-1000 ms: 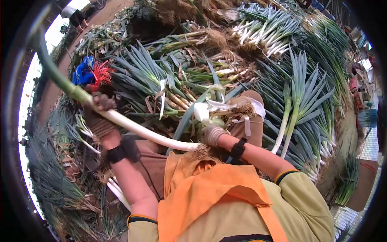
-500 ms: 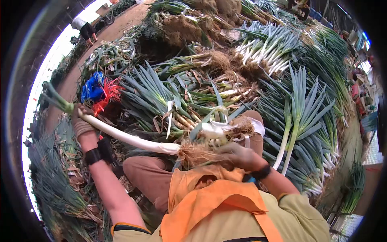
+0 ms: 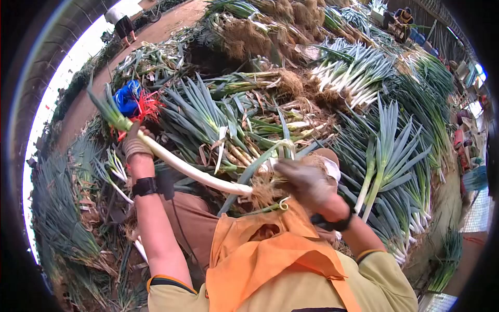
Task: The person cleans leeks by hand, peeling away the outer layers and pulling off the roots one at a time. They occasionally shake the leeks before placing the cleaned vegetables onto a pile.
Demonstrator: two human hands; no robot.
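A long leek [image 3: 200, 178] slants across my lap, its green top at the upper left and its brown roots at the lower right. Around its upper stem, just below the leaves, my gloved left hand [image 3: 137, 142] is closed. My gloved right hand [image 3: 306, 183], blurred by motion, is to the right of the roots, over my knee. Its fingers are smeared, so whether they hold anything is unclear. Under the leek lies a long green leaf [image 3: 249, 167], and a curled strip [image 3: 270, 208] rests near the orange apron [image 3: 270, 249].
Leek heaps [image 3: 197, 112] lie ahead, with a white-stemmed pile [image 3: 356, 73] farther back. Two leeks [image 3: 375, 171] lie on a pile at my right. Blue and red plastic ties [image 3: 136, 101] are beyond my left hand. A person [image 3: 120, 23] stands far left; another person [image 3: 403, 18] is far right.
My left hand has moved right with the leek, whose root end has also shifted right. My right hand has moved up and away from the roots.
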